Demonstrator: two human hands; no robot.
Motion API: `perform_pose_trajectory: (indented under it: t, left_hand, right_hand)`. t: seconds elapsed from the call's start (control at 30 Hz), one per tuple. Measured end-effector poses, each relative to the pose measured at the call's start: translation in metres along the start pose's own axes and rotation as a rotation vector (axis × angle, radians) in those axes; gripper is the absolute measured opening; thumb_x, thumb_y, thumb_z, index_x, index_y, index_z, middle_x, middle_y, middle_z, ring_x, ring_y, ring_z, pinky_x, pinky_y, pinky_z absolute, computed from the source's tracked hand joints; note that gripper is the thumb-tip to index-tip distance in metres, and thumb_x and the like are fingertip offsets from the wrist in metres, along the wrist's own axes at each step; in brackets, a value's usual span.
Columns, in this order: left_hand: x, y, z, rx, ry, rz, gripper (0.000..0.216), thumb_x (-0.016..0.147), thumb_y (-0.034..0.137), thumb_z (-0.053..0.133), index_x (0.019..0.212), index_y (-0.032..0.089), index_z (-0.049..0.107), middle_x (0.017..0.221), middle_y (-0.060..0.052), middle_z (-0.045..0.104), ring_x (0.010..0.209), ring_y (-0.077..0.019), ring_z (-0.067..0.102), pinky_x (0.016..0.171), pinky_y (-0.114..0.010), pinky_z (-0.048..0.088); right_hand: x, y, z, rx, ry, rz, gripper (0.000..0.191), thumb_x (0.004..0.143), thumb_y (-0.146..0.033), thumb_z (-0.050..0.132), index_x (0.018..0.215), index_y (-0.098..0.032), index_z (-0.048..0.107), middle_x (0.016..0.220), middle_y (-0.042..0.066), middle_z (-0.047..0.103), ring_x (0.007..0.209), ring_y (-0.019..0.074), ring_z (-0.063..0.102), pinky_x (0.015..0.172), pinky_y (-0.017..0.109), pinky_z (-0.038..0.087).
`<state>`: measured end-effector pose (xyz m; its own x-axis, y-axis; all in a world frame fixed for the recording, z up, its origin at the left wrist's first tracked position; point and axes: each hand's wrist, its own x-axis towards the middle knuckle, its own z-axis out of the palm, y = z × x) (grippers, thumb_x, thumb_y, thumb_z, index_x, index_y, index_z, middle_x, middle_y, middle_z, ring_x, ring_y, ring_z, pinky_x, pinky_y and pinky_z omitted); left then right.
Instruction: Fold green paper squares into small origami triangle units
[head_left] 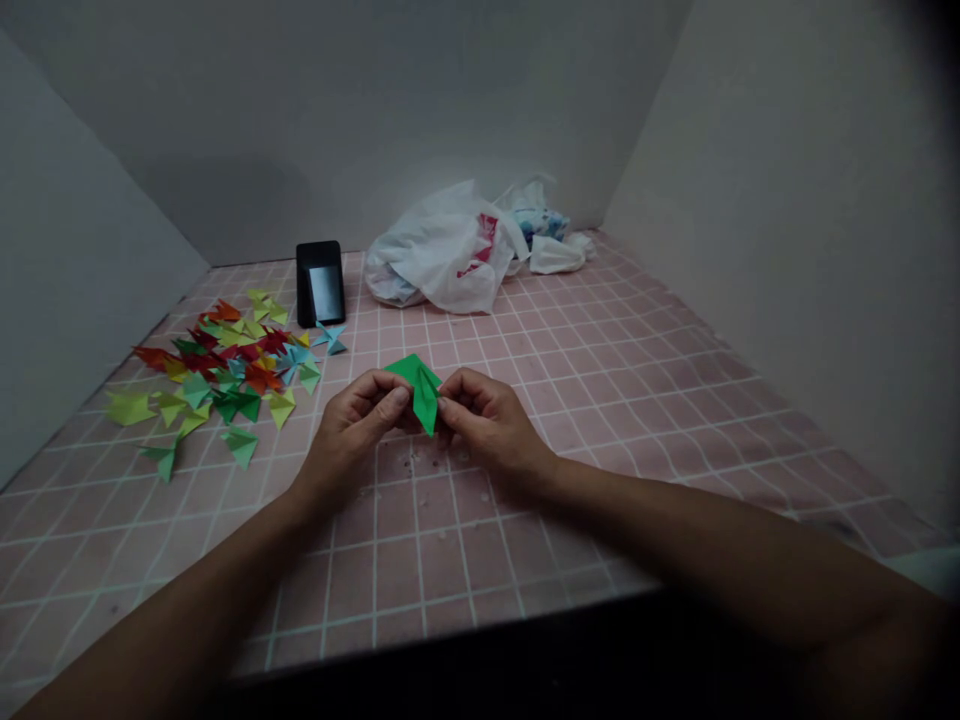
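A folded piece of green paper is held just above the pink checked tabletop, pinched from both sides. My left hand grips its left edge with thumb and fingers closed. From the right, my right hand pinches the paper the same way. The paper's pointed lower tip hangs between my two thumbs.
A heap of several folded paper pieces in red, yellow, green and blue lies at the left. A black phone stands propped behind it. White plastic bags sit at the back. Grey walls close in the table on three sides.
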<state>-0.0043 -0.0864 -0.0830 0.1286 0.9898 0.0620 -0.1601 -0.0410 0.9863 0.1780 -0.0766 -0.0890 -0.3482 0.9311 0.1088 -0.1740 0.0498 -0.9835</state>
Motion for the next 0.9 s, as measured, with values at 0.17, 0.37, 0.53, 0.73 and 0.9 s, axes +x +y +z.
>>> perform_pose_trajectory:
  t: [0.17, 0.37, 0.53, 0.73, 0.9]
  left_hand:
    - [-0.002, 0.002, 0.004, 0.089, 0.067, -0.003, 0.02, 0.074, 0.03, 0.088, 0.082, 0.019, 0.073, 0.077, 0.001, 0.07, 0.071, -0.0124, 0.066, 0.069, -0.023, 0.054]
    - [-0.001, 0.003, 0.007, 0.097, 0.085, -0.014, 0.018, 0.072, 0.028, 0.087, 0.075, 0.018, 0.072, 0.073, 0.002, 0.069, 0.069, -0.012, 0.063, 0.068, -0.024, 0.052]
    - [-0.002, 0.002, 0.007, 0.094, 0.063, -0.003, 0.016, 0.076, 0.028, 0.084, 0.075, 0.019, 0.072, 0.073, 0.001, 0.068, 0.07, -0.0127, 0.062, 0.069, -0.025, 0.051]
    - [-0.002, 0.002, 0.007, 0.136, 0.088, 0.029, 0.017, 0.075, 0.026, 0.084, 0.072, 0.019, 0.069, 0.071, 0.002, 0.064, 0.068, -0.0121, 0.058, 0.066, -0.025, 0.047]
    - [-0.002, 0.003, 0.008, 0.182, 0.119, 0.05, 0.019, 0.073, 0.026, 0.085, 0.07, 0.019, 0.068, 0.07, 0.001, 0.063, 0.066, -0.013, 0.057, 0.063, -0.026, 0.046]
  right_hand:
    - [0.001, 0.003, -0.001, -0.007, 0.002, 0.004, 0.02, 0.089, -0.032, 0.067, 0.078, -0.02, 0.054, 0.068, -0.004, 0.058, 0.06, 0.0098, 0.056, 0.058, 0.026, 0.045]
    - [0.001, 0.007, 0.0, 0.095, -0.021, 0.03, 0.022, 0.088, -0.034, 0.07, 0.078, -0.02, 0.056, 0.067, -0.004, 0.061, 0.056, 0.0094, 0.057, 0.055, 0.025, 0.047]
    - [0.003, 0.01, -0.001, 0.128, -0.047, 0.04, 0.021, 0.088, -0.034, 0.071, 0.08, -0.02, 0.058, 0.066, -0.004, 0.063, 0.056, 0.0096, 0.059, 0.056, 0.025, 0.049]
    - [0.002, 0.008, -0.001, 0.139, -0.113, 0.043, 0.019, 0.093, -0.035, 0.065, 0.083, -0.019, 0.061, 0.066, -0.003, 0.064, 0.057, 0.0105, 0.06, 0.058, 0.026, 0.05]
    - [0.001, 0.006, -0.002, 0.13, -0.138, 0.061, 0.018, 0.095, -0.034, 0.063, 0.084, -0.019, 0.062, 0.066, -0.002, 0.065, 0.059, 0.0115, 0.061, 0.061, 0.028, 0.051]
